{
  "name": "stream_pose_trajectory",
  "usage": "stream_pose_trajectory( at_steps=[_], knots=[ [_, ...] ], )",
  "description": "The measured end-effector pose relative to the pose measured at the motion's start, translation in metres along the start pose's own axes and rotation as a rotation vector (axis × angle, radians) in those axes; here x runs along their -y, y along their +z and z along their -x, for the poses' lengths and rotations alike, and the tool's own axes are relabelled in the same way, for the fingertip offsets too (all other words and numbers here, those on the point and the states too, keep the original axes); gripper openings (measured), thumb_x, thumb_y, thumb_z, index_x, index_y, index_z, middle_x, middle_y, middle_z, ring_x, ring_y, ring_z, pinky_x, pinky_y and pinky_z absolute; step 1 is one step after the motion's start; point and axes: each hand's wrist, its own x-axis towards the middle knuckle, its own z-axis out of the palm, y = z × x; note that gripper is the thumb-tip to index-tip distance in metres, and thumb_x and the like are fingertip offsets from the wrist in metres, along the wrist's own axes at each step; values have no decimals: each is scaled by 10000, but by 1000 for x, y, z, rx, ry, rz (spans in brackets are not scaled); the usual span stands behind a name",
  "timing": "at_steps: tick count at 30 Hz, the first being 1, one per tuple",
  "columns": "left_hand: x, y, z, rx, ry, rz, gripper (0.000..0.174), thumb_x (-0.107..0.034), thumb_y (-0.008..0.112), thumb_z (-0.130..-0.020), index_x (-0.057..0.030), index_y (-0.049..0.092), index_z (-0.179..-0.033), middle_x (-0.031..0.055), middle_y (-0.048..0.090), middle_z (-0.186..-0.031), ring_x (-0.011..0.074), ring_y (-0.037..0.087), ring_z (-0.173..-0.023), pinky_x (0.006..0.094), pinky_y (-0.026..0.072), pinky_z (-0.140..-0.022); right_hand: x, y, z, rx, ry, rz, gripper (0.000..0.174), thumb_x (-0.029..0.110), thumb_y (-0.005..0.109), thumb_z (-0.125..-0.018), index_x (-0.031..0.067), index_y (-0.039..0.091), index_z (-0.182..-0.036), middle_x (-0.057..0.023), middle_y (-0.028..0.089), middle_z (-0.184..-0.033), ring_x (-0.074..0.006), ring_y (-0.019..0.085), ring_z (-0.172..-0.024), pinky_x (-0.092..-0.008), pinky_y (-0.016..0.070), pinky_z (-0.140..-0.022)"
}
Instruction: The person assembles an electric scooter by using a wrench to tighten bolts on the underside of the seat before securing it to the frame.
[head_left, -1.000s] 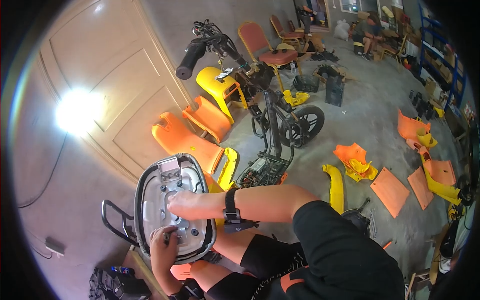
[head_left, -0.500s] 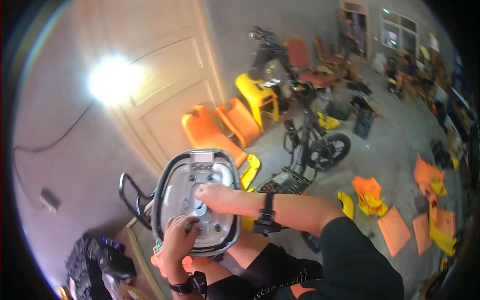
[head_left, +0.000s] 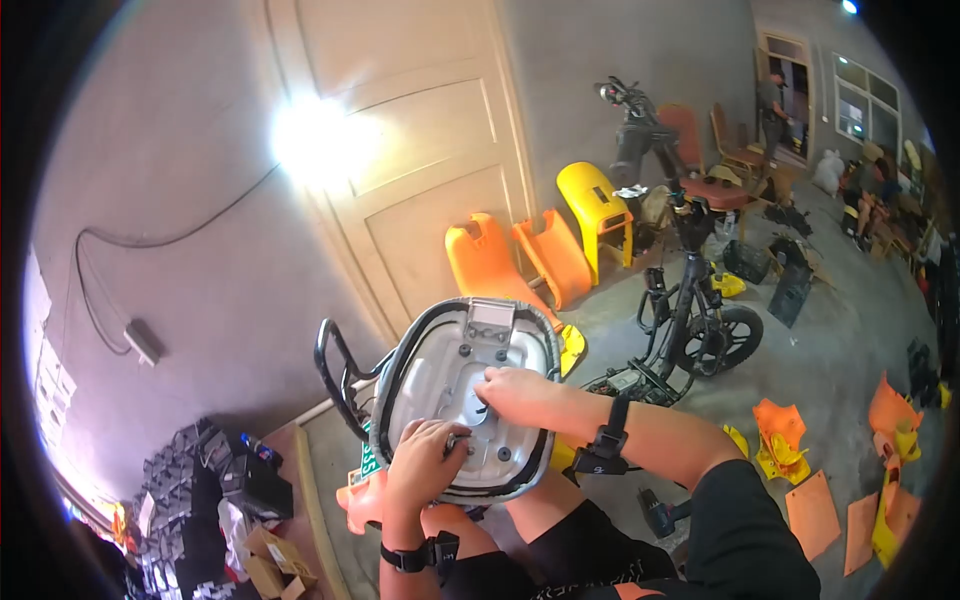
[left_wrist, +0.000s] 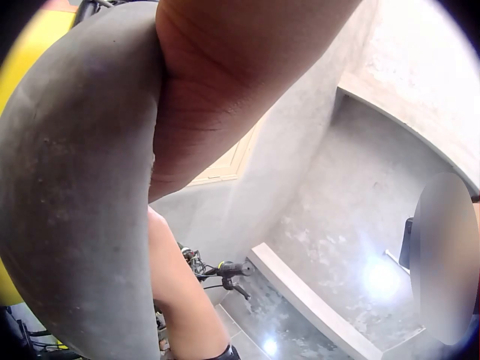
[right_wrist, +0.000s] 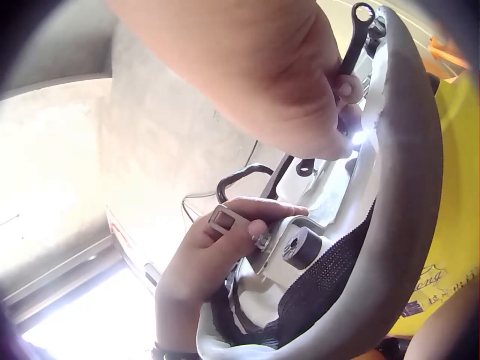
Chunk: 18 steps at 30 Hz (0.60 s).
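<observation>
A scooter seat (head_left: pixel 400 375) is tipped up in front of me, its pale underside facing me. My right hand (head_left: pixel 518 396) is at the middle of that underside, curled around a dark wrench (right_wrist: pixel 351 60) whose ring end sticks out above the fingers. Lower on the seat, my left hand (head_left: pixel 428 458) pinches a small metal bracket (right_wrist: pixel 223 220) with a rectangular slot, thumb beside a bolt (right_wrist: pixel 262 241). A black rubber bumper (right_wrist: pixel 302 247) stands close by. In the left wrist view the seat's grey cover (left_wrist: pixel 79 180) and my forearm hide the fingers.
A stripped scooter frame (head_left: pixel 690 290) stands ahead to the right. Orange panels (head_left: pixel 485 260) and a yellow panel (head_left: pixel 597 215) lean by the door. More orange panels (head_left: pixel 813 515) lie at right, and a power drill (head_left: pixel 660 512) is on the floor. Black boxes (head_left: pixel 185 500) sit at left.
The head view has swung left, so the seat and hands sit farther right in it. Both hands keep to about the same places on the seat.
</observation>
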Motion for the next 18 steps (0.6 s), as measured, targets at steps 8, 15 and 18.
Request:
stream_pose_trajectory(
  at_steps=[8,15,18],
  knots=[
    [-2,3,0,-41,10,2,186,-128,712,-907,-55,770,-1068,131,764,-1065,337,677,-1102,426,466,-1064,4,10,2,-36,-19,-53,148,2,657,-865,-45,687,-1002,-246,681,-1050,-413,711,-1059,-438,584,-898],
    [1,5,-1,-42,6,12,184,-125,706,-905,-51,769,-1061,146,762,-1071,347,675,-1101,431,462,-1064,-3,13,5,-172,-96,-145,123,8,637,-881,-33,676,-990,-251,688,-1054,-410,727,-1010,-447,590,-868],
    [2,5,0,-47,11,3,187,-130,710,-897,-54,764,-1059,143,760,-1076,344,674,-1098,430,465,-1055,-8,21,1,-196,-80,-36,122,25,642,-884,-12,670,-996,-236,698,-1058,-398,735,-1007,-450,593,-865]
  ],
)
